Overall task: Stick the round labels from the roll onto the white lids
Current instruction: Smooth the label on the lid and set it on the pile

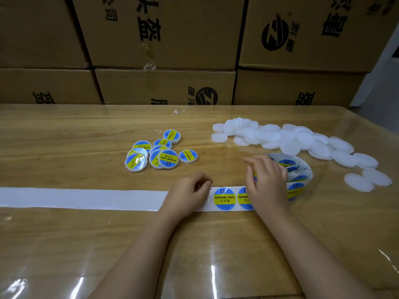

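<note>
A roll of round blue-and-yellow labels (296,173) lies on the table at right. Its white backing strip (82,198) runs flat to the left, bare of labels. Two labels (224,198) sit on the strip between my hands. My left hand (190,192) rests on the strip with curled fingers, pinching at its top edge. My right hand (267,180) lies over the roll and strip with fingers spread. A pile of plain white lids (291,141) spreads at the back right. Several labelled lids (160,153) cluster in the middle.
Stacked cardboard boxes (164,50) form a wall behind the wooden table (64,143), which has a clear glossy cover. Two loose white lids (367,180) lie near the right edge. A scrap of clear film (179,112) lies at the table's back.
</note>
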